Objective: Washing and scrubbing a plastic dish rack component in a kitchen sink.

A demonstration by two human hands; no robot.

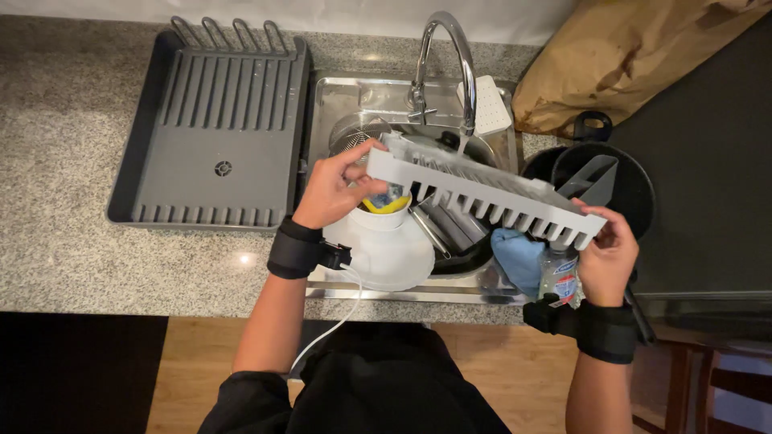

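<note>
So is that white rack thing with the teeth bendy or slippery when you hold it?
Probably stiff: the white rack stays straight though the left hand and right hand hold only its ends. It may be slippery, since the faucet runs water onto it. It looks like light plastic.
</note>
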